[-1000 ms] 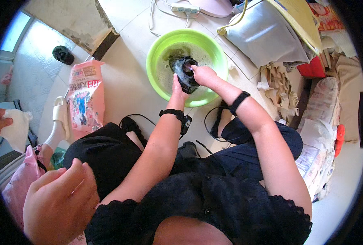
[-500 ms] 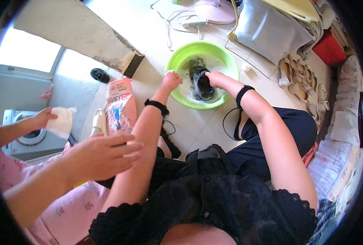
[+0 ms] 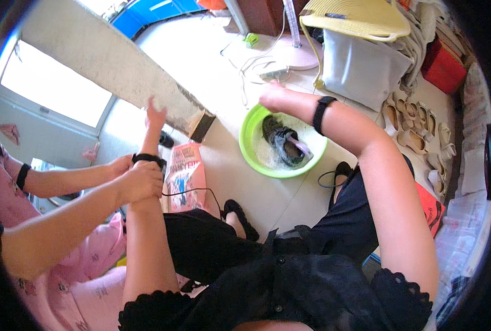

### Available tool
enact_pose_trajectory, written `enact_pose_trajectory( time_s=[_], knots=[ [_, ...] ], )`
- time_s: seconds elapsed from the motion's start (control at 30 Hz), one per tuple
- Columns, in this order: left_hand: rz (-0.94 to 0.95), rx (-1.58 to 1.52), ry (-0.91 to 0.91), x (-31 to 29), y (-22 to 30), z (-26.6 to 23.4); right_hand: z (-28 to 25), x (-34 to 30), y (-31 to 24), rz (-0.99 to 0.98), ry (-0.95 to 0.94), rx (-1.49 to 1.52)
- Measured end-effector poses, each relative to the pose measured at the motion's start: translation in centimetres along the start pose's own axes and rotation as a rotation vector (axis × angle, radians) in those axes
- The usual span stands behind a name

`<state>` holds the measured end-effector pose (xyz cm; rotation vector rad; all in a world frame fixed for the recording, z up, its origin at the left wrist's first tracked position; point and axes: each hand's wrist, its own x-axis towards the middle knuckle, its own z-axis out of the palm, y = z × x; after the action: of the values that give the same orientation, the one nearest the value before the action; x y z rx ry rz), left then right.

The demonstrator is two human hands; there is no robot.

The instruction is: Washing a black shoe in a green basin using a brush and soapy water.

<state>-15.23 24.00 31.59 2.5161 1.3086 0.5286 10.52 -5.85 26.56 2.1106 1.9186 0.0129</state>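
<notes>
My left hand is raised to the left over the floor, its fingers partly spread and nothing visible in them. Another person's two hands grip that wrist at its black band. My right hand hovers over the far rim of the green basin; its fingers are too unclear to read. Inside the basin, a dark shoe sits in soapy water. A pale purple strip, perhaps a brush handle, lies against the shoe.
A pink printed bag lies left of the basin. Cords and a power strip are beyond it, near a pink round base. Pale shoes line the right. A wall end juts in at left.
My left hand has left the basin and moved left; the other person now holds its wrist. My right hand has let go of the shoe and risen. The other person's white cloth is out of sight.
</notes>
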Motion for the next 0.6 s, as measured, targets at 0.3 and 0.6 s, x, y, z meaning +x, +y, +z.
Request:
enact_pose_trajectory(
  time_s=[0.3, 0.6],
  knots=[
    [-0.002, 0.298, 0.534, 0.9, 0.4, -11.2, -12.6, 5.5, -5.8, -0.113, 0.217, 0.115],
    [-0.017, 0.330, 0.477, 1.6, 1.6, -10.6, -14.2, 6.7, -4.9, -0.059, -0.068, 0.139]
  ],
)
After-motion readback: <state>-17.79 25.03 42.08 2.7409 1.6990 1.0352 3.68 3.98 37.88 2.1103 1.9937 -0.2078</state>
